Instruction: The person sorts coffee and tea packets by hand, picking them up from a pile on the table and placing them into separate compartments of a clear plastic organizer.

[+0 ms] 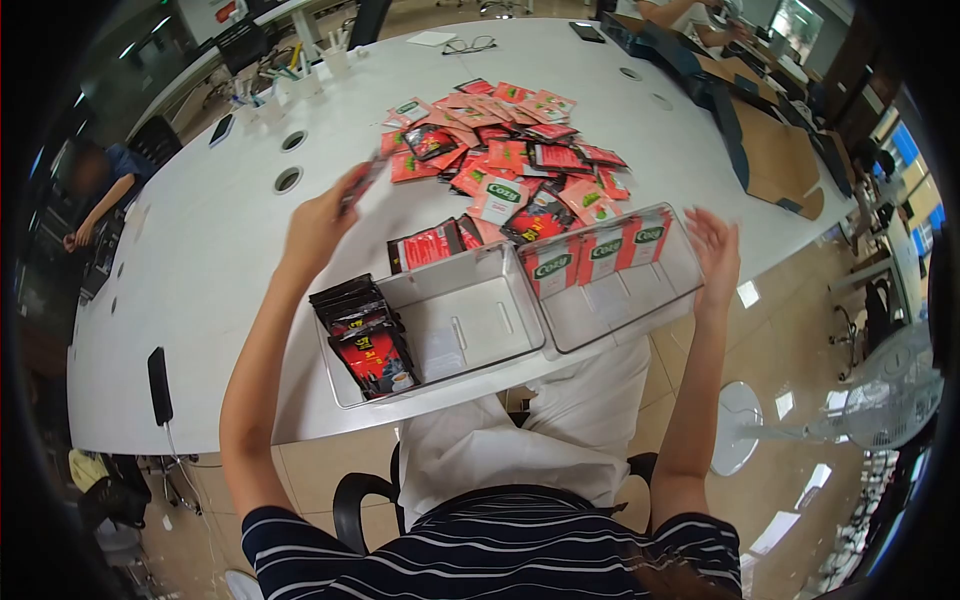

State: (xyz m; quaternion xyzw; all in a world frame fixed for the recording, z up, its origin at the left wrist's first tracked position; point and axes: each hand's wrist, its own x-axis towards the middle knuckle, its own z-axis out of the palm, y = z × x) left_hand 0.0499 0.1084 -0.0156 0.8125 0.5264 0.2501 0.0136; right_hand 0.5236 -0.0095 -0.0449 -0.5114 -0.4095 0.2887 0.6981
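Note:
My left hand [322, 222] is raised left of the pile, its fingers closed on a dark coffee sachet [366, 182] blurred by motion. Below it, a clear plastic bin [470, 372] holds a row of black-and-red coffee sachets [375, 362] at its left end. A second clear bin [628, 335] stands against it on the right, with several pink Cozy tea sachets [604, 256] upright along its far side. My right hand [712, 245] is at that bin's right end, fingers apart and slightly smeared. Beyond both bins lies a mixed pile of sachets [500, 155].
The white table [200, 330] has cable holes [287, 180] at left. Glasses [470, 45], a phone [586, 32], pen cups [335, 62] and a black device with a cable [159, 385] lie around. Opened cardboard [775, 150] covers the right side. Other people sit at far left and far right.

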